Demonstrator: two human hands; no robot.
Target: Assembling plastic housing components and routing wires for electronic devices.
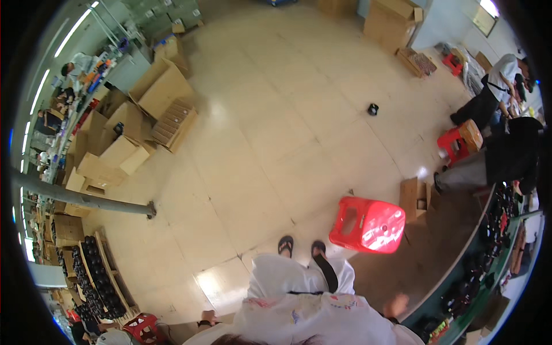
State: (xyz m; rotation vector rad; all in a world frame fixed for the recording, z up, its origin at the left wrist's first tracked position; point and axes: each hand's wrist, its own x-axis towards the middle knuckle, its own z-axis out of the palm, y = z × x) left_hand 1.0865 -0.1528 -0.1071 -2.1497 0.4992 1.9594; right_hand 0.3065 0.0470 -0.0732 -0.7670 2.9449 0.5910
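My left hand (208, 317) hangs low beside my white clothing, a dark band at its wrist. Its fingers are loosely bent, and I see nothing in them. On the other side, my right hand (396, 305) is smeared by motion near the edge of the green work surface (428, 303); its fingers cannot be made out. A red plastic stool (371, 225) lies ahead and to the right of my feet, nearer my right hand than my left. Both hands are apart from it.
A small cardboard box (411, 198) stands beyond the stool. Dark parts (467, 282) crowd the bench at right, where people (506, 149) work. Open cartons (164, 86) and a metal post (92, 200) are at left, above a pallet of black round parts (99, 276). A black roll (373, 109) lies on the floor.
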